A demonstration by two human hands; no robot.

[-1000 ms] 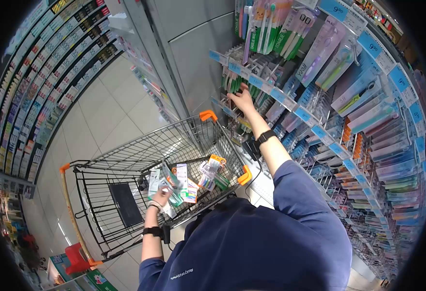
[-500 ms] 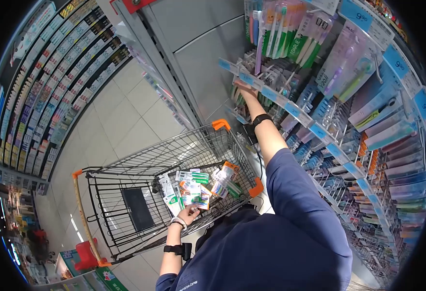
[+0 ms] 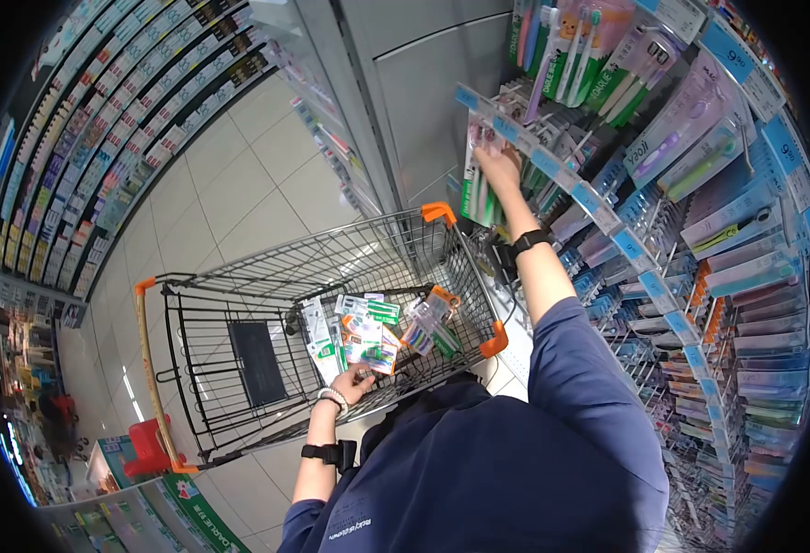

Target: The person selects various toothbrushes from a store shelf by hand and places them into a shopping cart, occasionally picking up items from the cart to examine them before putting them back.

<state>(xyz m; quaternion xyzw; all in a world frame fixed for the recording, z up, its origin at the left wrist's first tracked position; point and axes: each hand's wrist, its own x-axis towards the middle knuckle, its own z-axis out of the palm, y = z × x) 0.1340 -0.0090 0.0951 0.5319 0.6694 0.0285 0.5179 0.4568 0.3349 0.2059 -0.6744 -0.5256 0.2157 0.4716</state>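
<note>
My right hand [image 3: 500,171] grips a pink-and-green toothbrush pack [image 3: 479,198] beside the shelf rail, with the pack hanging down below the fingers. My left hand [image 3: 353,383] is over the near side of the wire shopping cart [image 3: 216,276]. Its fingers are curled at the lower edge of an orange-and-white toothbrush pack [image 3: 368,343], and I cannot see what is in them. Next to that pack in the cart lie a white-and-green pack [image 3: 316,332] and more toothbrush packs [image 3: 431,323].
Hanging toothbrush packs [image 3: 589,55] and blue price strips [image 3: 628,247] fill the rack on the right. A grey metal panel [image 3: 442,92] stands ahead. Stocked shelves [image 3: 101,147] curve along the left, across the tiled floor [image 3: 230,175].
My right hand has drawn out from behind the shelf rail, and a toothbrush pack now shows in it. The camera view has shifted slightly. My left hand stays by the packs in the cart.
</note>
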